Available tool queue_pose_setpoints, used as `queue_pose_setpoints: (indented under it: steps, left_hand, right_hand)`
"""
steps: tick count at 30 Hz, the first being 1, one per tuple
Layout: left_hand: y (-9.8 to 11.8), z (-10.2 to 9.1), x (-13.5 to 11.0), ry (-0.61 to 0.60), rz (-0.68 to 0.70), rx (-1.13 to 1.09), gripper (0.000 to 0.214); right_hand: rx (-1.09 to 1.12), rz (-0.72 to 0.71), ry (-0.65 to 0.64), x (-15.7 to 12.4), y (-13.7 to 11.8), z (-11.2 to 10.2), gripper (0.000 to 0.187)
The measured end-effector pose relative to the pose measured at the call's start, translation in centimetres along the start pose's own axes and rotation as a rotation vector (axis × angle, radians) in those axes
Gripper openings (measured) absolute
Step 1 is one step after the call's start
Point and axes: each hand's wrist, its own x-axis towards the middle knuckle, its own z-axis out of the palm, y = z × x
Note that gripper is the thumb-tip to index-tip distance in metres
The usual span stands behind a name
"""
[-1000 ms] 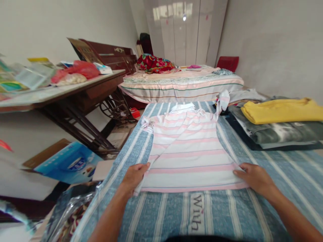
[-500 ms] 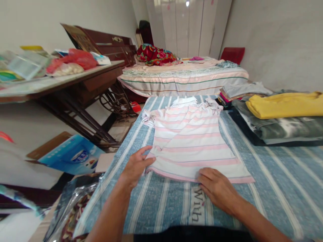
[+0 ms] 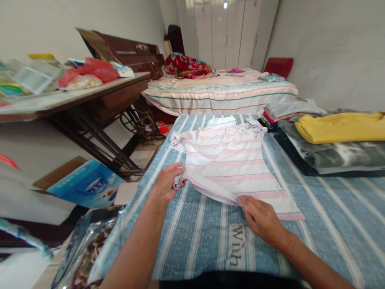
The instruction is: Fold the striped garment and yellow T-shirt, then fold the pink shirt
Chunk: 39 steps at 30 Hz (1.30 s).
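A white shirt with pink stripes (image 3: 231, 160) lies spread on the blue striped bedsheet (image 3: 204, 237), collar toward the far side and hem toward me. My left hand (image 3: 167, 182) is closed on the shirt's left hem corner, which is lifted and curled over. Further right, my right hand (image 3: 260, 216) pinches the hem near its middle. Between the two hands the hem is raised and folded back, showing the inner side. The right hem corner still rests flat on the sheet.
Folded clothes with a yellow garment (image 3: 339, 126) on top are stacked at the right. Behind stands another bed (image 3: 222, 94) with a red floral bundle (image 3: 188, 66). At left are a sewing-machine table (image 3: 99, 98) and a blue carton (image 3: 87, 182).
Both hands have taken hold of the hem and raised its left half off the sheet. The left hand has moved slightly up, and the hem now curls back.
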Motion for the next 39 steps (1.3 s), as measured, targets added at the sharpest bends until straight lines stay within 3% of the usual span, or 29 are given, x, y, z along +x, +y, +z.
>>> queue_pose_setpoints:
  steps: [10, 15, 20, 28, 32, 35, 39]
  left_hand:
    - [-0.3, 0.1, 0.3, 0.009, 0.019, 0.043, 0.030]
    - [-0.9, -3.0, -1.8, -0.066, 0.035, 0.436, 0.044]
    - [-2.5, -6.5, -2.8, 0.046, 0.220, 0.839, 0.031]
    - [-3.5, -9.0, -3.2, -0.015, 0.122, 0.804, 0.028]
    - [-3.9, -9.7, -2.9, 0.007, 0.043, 0.887, 0.027]
    - [-3.9, -9.9, -2.1, 0.061, 0.055, 1.090, 0.026]
    - [-3.8, -9.5, -2.1, 0.225, 0.289, 1.532, 0.026]
  right_hand:
    - [-0.118, -0.023, 0.007, 0.3, -0.3, 0.0, 0.018]
    - [-0.136, -0.138, 0.061, -0.8, -1.6, -0.9, 0.019]
    - [-0.133, -0.173, 0.020, -0.9, -1.9, -1.1, 0.021]
    - [-0.087, -0.259, -0.088, -1.0, -2.3, -1.6, 0.022]
    - [-0.069, -0.278, -0.159, -1.2, -2.9, -1.5, 0.022]
    - [-0.088, -0.243, -0.170, -0.9, -2.9, -1.3, 0.022]
    - [-0.088, -0.202, -0.159, -0.5, -2.7, -1.2, 0.020]
